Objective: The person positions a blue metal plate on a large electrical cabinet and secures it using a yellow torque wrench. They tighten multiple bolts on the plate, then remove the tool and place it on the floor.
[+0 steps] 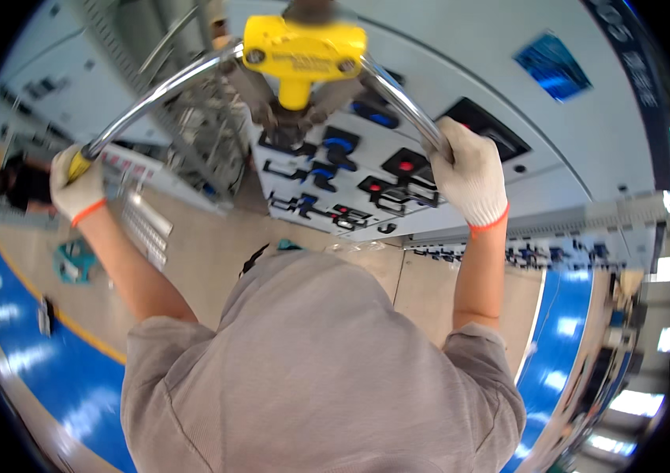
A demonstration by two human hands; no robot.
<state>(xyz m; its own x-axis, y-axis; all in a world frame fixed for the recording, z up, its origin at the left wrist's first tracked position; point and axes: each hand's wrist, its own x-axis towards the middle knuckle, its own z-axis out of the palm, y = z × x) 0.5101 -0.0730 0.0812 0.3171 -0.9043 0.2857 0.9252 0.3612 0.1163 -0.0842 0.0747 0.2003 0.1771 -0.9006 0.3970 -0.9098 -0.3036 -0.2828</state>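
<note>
Above and in front of me is a yellow T-shaped tool body (pixel 303 49) with two long chrome handlebars (pixel 163 96) spreading to either side. In a white knit glove with an orange cuff, my left hand (pixel 79 188) is closed round the yellow-marked end of the left bar. My right hand (pixel 469 172), gloved the same way, wraps round the end of the right bar. Under the yellow body is a dark jaw-like part (pixel 289 130), close to the grey cabinet front; whether it touches anything there I cannot tell.
The tall grey switchgear cabinet (pixel 429 63) carries several black handles with blue or red parts (pixel 406 167). Open metal framing (pixel 201 126) stands at the left. A person in dark clothing (pixel 24 185) is far left, near a teal stool-like object (pixel 75 262). Blue walkways (pixel 59 378) cross the floor.
</note>
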